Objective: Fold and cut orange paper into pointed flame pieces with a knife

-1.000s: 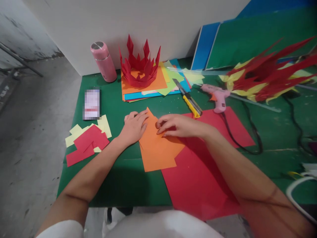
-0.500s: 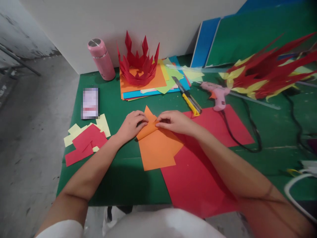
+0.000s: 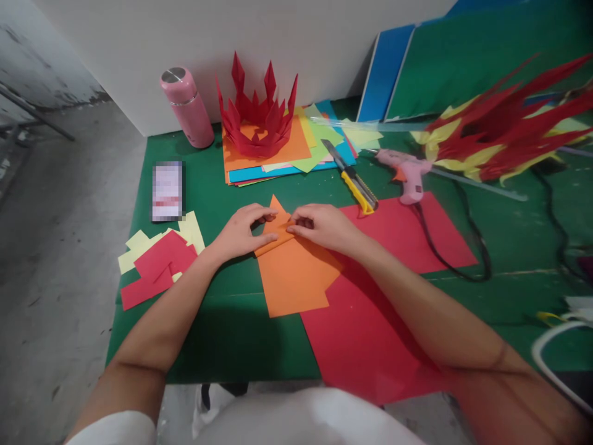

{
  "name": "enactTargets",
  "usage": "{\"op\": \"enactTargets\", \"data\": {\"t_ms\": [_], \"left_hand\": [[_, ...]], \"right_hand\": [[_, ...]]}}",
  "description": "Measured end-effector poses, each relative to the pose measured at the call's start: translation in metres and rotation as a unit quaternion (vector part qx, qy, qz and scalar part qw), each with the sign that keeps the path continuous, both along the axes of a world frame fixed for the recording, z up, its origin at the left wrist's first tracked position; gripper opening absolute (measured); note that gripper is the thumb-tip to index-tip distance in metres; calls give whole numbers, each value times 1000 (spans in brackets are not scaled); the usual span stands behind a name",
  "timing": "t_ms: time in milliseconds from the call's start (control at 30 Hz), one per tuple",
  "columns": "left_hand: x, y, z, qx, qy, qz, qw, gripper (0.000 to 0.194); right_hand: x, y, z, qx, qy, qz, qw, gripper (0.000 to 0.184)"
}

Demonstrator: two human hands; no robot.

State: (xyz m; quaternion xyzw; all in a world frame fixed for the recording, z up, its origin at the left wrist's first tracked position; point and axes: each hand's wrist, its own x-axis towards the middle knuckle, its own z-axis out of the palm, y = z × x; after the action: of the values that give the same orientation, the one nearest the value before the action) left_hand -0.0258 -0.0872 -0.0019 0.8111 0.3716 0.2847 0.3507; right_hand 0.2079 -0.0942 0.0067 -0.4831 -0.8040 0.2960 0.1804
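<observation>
An orange paper sheet (image 3: 294,278) lies on the green table (image 3: 222,340), partly over a large red sheet (image 3: 370,334). My left hand (image 3: 241,232) and my right hand (image 3: 319,225) both pinch the sheet's far flap, which is folded toward me. The fingers of both hands are closed on the fold. The sheet's pointed tip sticks out behind the hands.
A red paper crown (image 3: 257,123) sits on a stack of coloured sheets (image 3: 278,154) at the back. A pink bottle (image 3: 185,105), a phone (image 3: 167,190), paper scraps (image 3: 160,262), a yellow utility knife (image 3: 354,185), a pink glue gun (image 3: 407,176) with black cord and a red-yellow feathered piece (image 3: 504,133) surround them.
The hands went from lying flat on the orange sheet to lifting its far flap and folding it toward me. The fold now lies lower and flatter than half a second ago.
</observation>
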Motion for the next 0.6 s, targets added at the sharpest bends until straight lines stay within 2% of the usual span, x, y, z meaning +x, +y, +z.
{"op": "enactTargets", "data": {"t_ms": [267,600], "left_hand": [[-2,2,-6,53,54,-17,997,27],[-2,2,-8,79,87,-33,993,26]], "right_hand": [[-5,-1,4,-32,-11,-39,999,16],[-8,-2,3,-15,-34,-69,997,19]]}}
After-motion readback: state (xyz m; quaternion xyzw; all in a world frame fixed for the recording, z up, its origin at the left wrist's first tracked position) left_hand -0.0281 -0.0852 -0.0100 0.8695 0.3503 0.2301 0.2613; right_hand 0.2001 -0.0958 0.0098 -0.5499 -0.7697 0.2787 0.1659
